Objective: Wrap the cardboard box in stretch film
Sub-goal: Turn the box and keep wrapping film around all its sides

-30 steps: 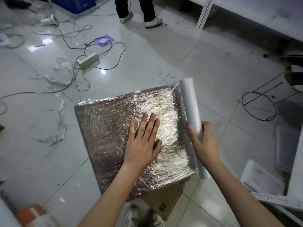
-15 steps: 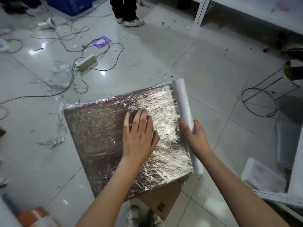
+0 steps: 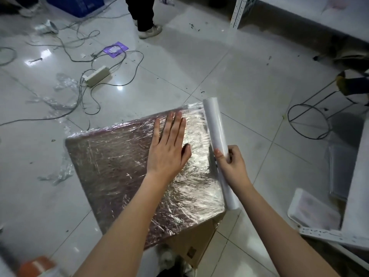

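- Cardboard box (image 3: 191, 244) down on the tiled floor (image 3: 229, 80), right in front, top face already sheathed in shiny, wrinkled stretch film (image 3: 111, 170); bare brown cardboard showing only at the near corner.
- Left hand (image 3: 169, 148) flat on the wrapped top, fingers straight and spread, fingertips close to the far edge, pressing the film down.
- Right hand (image 3: 232, 166) curled round the film roll (image 3: 219, 150), gripping it about mid-length, thumb on the side facing the box.
- Roll lying along the box's right edge, far end poking just past the far corner, film running off it straight onto the top.
- Near the bottom edge, beside the box's near corner, toes of light shoes — too blurred to tell more.
- Out to the left: loose scraps of clear film (image 3: 60, 172) scattered on the tiles.
- Farther off: white power strip (image 3: 97, 75) among tangled cables, purple sheet (image 3: 115, 49) just beyond it.
- Far end: another person's dark trouser legs and white shoe (image 3: 149, 31), blue crate (image 3: 79, 5) to the left of them.
- Right side: black wire stand (image 3: 307, 121), white tray (image 3: 313, 210) nearer, white metal shelving (image 3: 236, 12) along the back.
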Available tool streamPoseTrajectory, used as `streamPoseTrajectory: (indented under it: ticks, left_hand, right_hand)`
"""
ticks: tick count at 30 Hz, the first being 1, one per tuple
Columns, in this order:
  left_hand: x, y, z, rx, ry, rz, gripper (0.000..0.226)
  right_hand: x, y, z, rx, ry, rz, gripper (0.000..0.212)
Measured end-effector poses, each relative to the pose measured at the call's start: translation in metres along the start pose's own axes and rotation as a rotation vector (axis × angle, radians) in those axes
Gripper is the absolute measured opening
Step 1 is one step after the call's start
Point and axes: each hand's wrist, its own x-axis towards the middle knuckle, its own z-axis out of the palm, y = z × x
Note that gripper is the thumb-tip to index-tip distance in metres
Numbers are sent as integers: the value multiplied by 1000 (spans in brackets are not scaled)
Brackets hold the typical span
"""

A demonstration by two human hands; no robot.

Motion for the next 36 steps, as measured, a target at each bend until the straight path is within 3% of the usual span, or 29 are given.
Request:
streamPoseTrajectory:
  ticks: [7,11,15,22,26,28,31,36]
  left_hand:
    - [11,7,-17,-68,123,-5,60]
    - [33,10,-12,-30,5,152,62]
    - [41,6,-14,-72,-26,61,64]
    - [63,14,-20,-219,-35,-88,51]
    - [62,23,-14,-59,-12,-174,63]
    - [52,30,-10,-40,63,-132,65]
    - [38,39,-3,-64,41,-54,68]
    - [38,50,2,2,141,-72,62]
  right_hand:
    - [0,-3,6,61,-15,75,26]
    - [2,-2,3,65,-9,117,26]
    - [5,-4,2,119,-20,160,18]
    - [13,-5,3,184,-46,175,29]
    - [18,-4,6,189,-124,175,28]
    - [20,-1,6,210,-125,164,27]
    - [24,7,3,261,-152,165,26]
    - [29,15,-7,219,-260,138,26]
